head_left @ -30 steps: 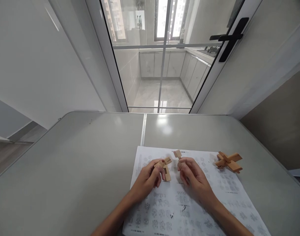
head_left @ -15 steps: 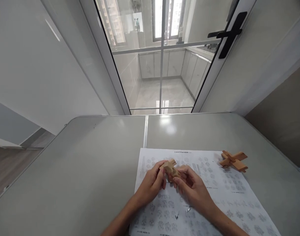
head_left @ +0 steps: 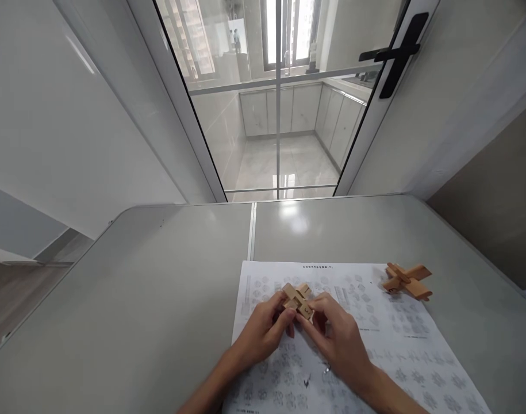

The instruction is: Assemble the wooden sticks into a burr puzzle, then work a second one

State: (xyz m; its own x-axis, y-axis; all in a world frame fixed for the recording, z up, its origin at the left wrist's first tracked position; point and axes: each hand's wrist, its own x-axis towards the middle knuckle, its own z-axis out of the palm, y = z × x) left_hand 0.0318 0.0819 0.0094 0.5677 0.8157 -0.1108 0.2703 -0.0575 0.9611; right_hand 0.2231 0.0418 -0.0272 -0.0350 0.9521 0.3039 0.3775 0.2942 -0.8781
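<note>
Between my two hands is a small light-wood interlocking puzzle (head_left: 298, 300), made of notched bars, with a dark mark on one bar end. My left hand (head_left: 263, 326) grips its left side, thumb in front. From the right, my right hand (head_left: 337, 330) pinches the near right end with thumb and fingertips. The puzzle is held over a printed sheet (head_left: 361, 356) covered in small diagrams. Fingers hide parts of its lower side.
A darker orange-brown wooden puzzle (head_left: 407, 280) of crossed bars rests at the sheet's upper right edge. The grey table (head_left: 159, 305) has a metal seam (head_left: 252, 233). Beyond its far edge stands a glass door with a black handle (head_left: 403, 54).
The light-wood puzzle has been turned in my hands, so its crossed bars and a marked end now face up. My right fingers have shifted their hold on it.
</note>
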